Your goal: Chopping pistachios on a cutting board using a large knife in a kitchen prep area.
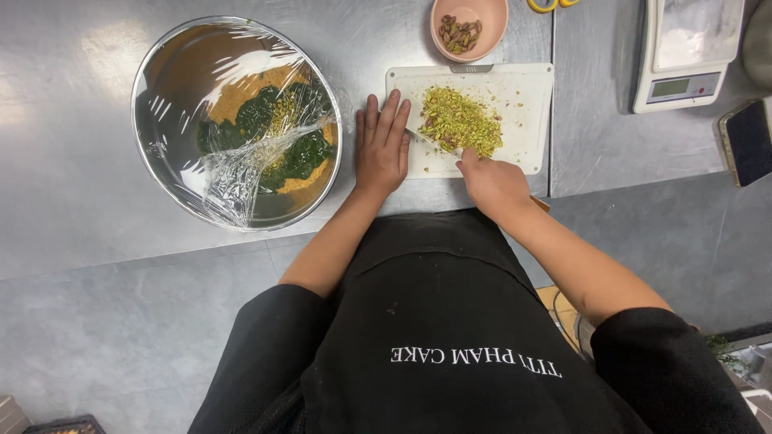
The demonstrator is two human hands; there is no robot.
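Observation:
A white cutting board (527, 133) lies on the steel counter with a heap of chopped green pistachios (458, 120) on it. My right hand (492, 181) grips the handle of a knife (434, 143); the blade lies across the near side of the heap. My left hand (382, 145) is flat, fingers together, with its fingertips pressing on the tip end of the blade at the board's left edge.
A pink bowl (469, 28) of whole pistachios stands behind the board. A large steel bowl (173, 104) covered in cling film, holding a green and brown mix, sits to the left. A white kitchen scale (687, 52) and a dark phone (748, 141) are at the right.

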